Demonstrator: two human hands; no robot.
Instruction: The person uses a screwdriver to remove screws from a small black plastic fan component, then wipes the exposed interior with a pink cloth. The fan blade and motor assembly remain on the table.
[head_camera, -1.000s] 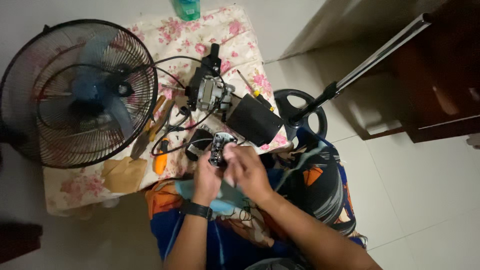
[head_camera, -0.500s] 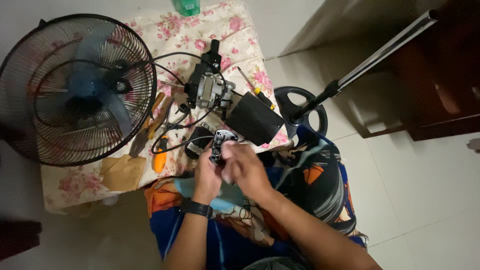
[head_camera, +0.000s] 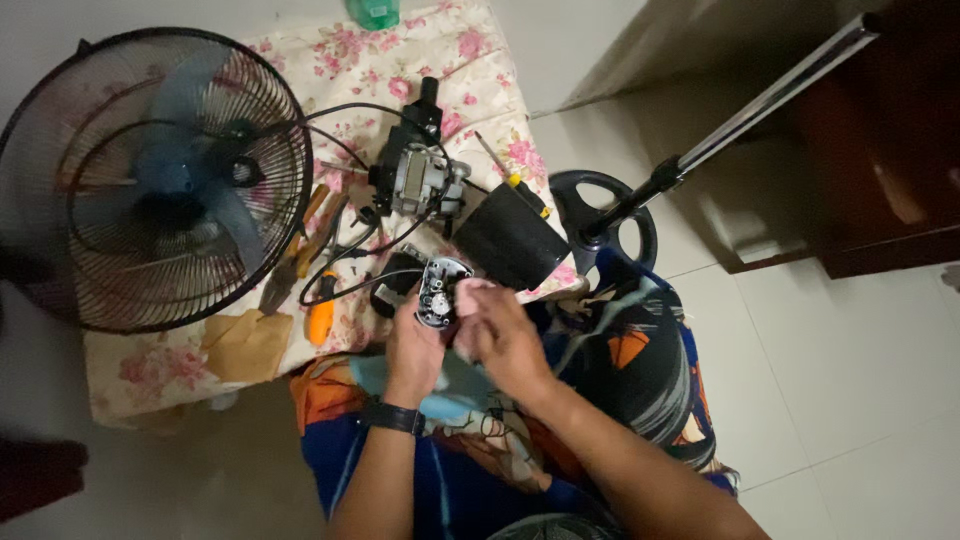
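Since the earlier frames the right hand (head_camera: 505, 335) has slid a little down and to the right, so more of the small open gearbox (head_camera: 438, 291) now shows, its pale gears facing up. That gearbox sits between both hands, just above the person's lap at the near edge of the flowered cloth (head_camera: 420, 50). The left hand (head_camera: 415, 350) is closed around its lower left side, thumb along the casing. The right hand's fingers are curled shut on a small pinkish rag (head_camera: 470, 293) pressed against the gearbox's right edge. A black watch (head_camera: 393, 417) circles the left wrist.

Just beyond, on the cloth, lie a black cover (head_camera: 510, 238), the bare fan motor (head_camera: 418, 180) with its black cord, a yellow-handled screwdriver (head_camera: 510, 170), pliers (head_camera: 300, 250) and an orange-handled tool (head_camera: 321, 318). Left of these rests the round fan cage (head_camera: 150, 180) with its blue blades. To the right, on the tiled floor, stands the fan's round base (head_camera: 605, 215) with its shiny pole (head_camera: 760, 100).
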